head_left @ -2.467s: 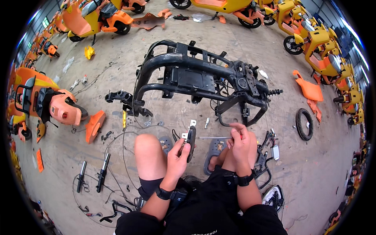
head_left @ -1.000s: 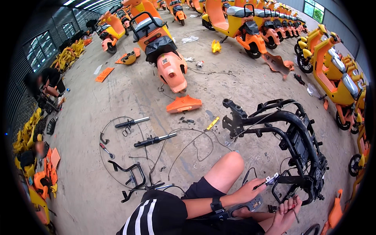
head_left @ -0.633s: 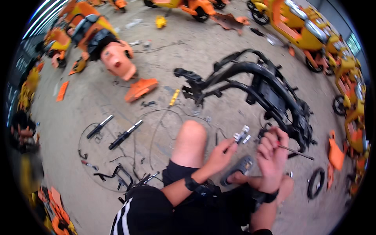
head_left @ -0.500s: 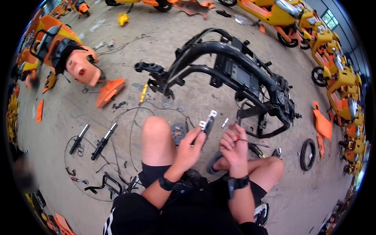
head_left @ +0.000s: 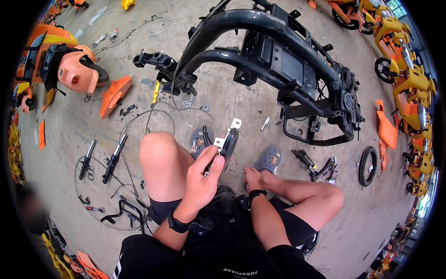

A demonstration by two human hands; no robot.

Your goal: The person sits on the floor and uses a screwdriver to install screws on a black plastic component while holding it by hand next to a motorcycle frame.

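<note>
Your left hand is closed, thumb against fingers, round the lower end of an oblong black part, which you hold tilted above the grey concrete floor. A white metal bracket with holed tabs runs along the part's upper left side; the two are together, how they are joined unclear. Your right hand has its fingers folded round a thin grey metal rod, near a grey perforated clog. The rod points left, toward the oblong part; contact cannot be determined. Status, judged from the layout: the black tubular scooter frame is bare of bodywork, and two silver-and-black fork legs, an orange plastic panel and a black rubber tyre lie apart from it. Remaining: bracket and part are not separated, and a black cast clamp sits at the frame's left end, its fastening unreadable.
</note>
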